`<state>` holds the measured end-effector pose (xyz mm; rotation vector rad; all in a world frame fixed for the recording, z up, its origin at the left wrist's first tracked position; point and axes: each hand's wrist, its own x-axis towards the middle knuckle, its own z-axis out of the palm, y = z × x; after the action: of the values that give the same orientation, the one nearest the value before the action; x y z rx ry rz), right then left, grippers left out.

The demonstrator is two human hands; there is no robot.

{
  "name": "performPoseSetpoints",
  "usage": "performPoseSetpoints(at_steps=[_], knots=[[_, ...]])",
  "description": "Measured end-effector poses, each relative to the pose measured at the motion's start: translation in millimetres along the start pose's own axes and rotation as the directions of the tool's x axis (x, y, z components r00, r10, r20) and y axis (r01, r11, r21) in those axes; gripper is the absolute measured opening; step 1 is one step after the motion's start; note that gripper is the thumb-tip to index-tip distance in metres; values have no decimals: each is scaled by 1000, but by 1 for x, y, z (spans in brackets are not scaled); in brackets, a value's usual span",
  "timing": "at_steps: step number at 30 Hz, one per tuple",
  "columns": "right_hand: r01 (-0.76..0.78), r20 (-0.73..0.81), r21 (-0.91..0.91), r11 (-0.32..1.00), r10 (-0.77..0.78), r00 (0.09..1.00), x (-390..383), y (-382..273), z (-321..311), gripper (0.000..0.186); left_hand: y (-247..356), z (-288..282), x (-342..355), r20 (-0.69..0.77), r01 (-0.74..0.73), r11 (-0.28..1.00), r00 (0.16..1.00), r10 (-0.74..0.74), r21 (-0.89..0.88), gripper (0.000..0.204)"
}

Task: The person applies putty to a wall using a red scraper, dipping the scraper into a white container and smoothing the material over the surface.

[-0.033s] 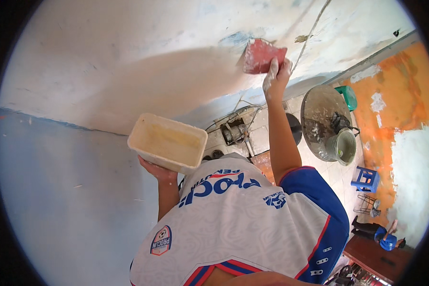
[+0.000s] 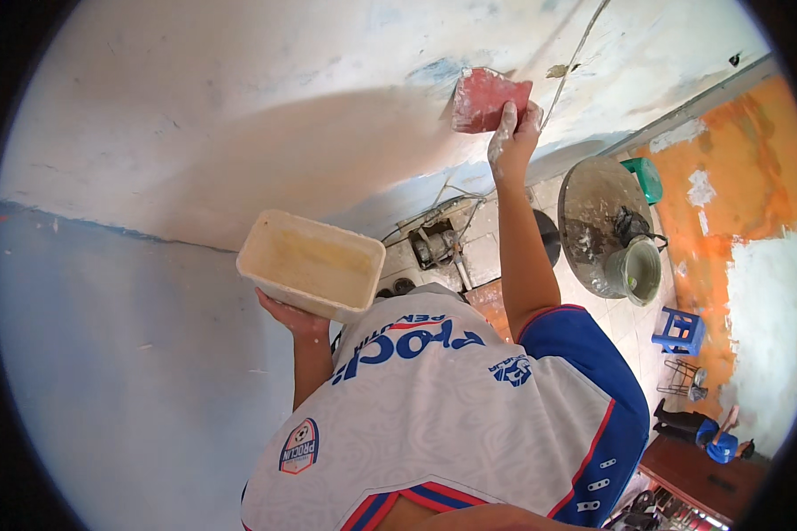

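My right hand (image 2: 515, 140) grips a red, flexible-looking putty scraper (image 2: 489, 100) smeared with white filler. Its far edge lies against or very near the pale, patchy wall (image 2: 328, 53), beside a bluish spot; contact cannot be made out. White residue coats the thumb and fingers. My left hand (image 2: 294, 317) supports a cream rectangular plastic tub (image 2: 314, 262) from below, tilted so the inside shows. A thin yellowish-white residue covers the tub's inner bottom. Most of the left fingers are hidden beneath the tub.
A cable (image 2: 578, 66) runs along the wall. To the right stand a round grey table (image 2: 584, 203) with a bucket (image 2: 639, 270), a green stool (image 2: 648, 180) and a blue stool (image 2: 679, 334). A pump-like machine (image 2: 436, 245) sits below. Another person (image 2: 717, 442) is at the lower right.
My right hand and the scraper have shifted very slightly upward along the wall. The tub and my left hand stay in place.
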<state>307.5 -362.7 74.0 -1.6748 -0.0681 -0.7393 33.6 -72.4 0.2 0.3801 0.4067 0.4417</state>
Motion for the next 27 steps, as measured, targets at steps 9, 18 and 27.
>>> performPoseSetpoints(at_steps=[9, 18, 27], knots=[[-242, 162, 355, 903, 196, 967, -20, 55, -16, 22, 11, -14, 9, 35, 22, 1000, 999, -21, -10, 72], [-207, 123, 340, 917, 175, 977, -23, 74, 8, 28, 27, -19, 8, 16, 1, 1000, 1000, -1, -29, 72], [-91, 25, 365, 927, 88, 996, -21, 32, 0, 23, 27, -37, 3, -49, 62, 997, 997, -64, -42, 74]])
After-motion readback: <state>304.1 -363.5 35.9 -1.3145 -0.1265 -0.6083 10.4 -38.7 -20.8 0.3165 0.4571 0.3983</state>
